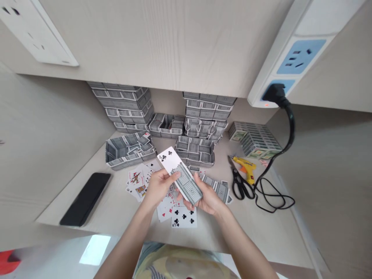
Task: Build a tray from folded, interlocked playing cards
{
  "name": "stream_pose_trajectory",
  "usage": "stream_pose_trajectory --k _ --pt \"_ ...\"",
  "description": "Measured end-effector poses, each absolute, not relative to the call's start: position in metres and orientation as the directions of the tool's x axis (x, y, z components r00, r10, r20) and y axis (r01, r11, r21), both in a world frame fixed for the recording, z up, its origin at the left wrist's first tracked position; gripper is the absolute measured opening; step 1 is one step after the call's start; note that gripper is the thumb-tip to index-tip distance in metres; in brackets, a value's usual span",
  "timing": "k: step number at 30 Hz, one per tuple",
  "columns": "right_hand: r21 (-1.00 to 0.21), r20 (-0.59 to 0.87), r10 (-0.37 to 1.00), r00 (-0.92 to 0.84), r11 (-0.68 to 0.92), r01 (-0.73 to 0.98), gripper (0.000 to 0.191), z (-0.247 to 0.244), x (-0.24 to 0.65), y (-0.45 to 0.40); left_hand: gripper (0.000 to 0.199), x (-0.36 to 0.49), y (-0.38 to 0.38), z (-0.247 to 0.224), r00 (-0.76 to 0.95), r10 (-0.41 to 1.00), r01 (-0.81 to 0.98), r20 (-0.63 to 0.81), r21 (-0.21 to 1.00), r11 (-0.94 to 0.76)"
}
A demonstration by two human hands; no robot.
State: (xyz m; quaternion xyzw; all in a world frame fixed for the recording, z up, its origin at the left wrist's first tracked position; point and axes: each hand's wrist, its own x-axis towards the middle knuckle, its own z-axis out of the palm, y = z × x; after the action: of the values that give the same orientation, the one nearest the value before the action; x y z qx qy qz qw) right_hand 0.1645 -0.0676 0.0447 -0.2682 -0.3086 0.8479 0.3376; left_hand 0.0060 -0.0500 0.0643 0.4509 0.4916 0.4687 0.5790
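Both hands hold playing cards point(187, 184) over the desk. The held cards form a long strip: a four of clubs point(167, 157) shows its face at the far end, and a patterned grey-green back covers the near end. My left hand point(159, 186) pinches the strip's left side with the thumb on top. My right hand point(209, 198) grips its near right end, fingers underneath. Loose face-up cards point(136, 178) lie left of and beneath the hands, with a five of clubs point(184, 217) nearest me. Face-down cards point(221, 190) lie behind my right hand.
Card-built boxes hold cards at left point(132, 157) and stand at centre point(196, 151). Tall card-box stacks point(128, 108) rise behind. A phone point(85, 199) lies left. Black scissors point(241, 188), a yellow glue gun point(247, 168) with its cord and boxed decks point(258, 139) are right. A power strip point(290, 62) overhangs.
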Motion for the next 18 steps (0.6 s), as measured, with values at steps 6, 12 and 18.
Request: stream_pose_trajectory --k 6,12,18 --pt "-0.740 -0.222 0.784 -0.580 -0.523 -0.423 0.044 0.040 0.166 -0.072 0.023 0.008 -0.053 0.059 0.078 0.987 -0.105 -0.139 0.984 0.146" --pt "-0.701 -0.222 0.712 -0.666 -0.592 -0.398 0.046 0.037 0.166 -0.077 0.043 0.013 -0.051 0.074 0.273 0.954 -0.527 -0.121 0.811 0.253" --pt "-0.710 -0.230 0.742 -0.630 -0.570 -0.413 0.039 0.041 0.166 -0.077 0.039 0.017 -0.046 0.071 0.222 0.961 -0.488 -0.167 0.834 0.258"
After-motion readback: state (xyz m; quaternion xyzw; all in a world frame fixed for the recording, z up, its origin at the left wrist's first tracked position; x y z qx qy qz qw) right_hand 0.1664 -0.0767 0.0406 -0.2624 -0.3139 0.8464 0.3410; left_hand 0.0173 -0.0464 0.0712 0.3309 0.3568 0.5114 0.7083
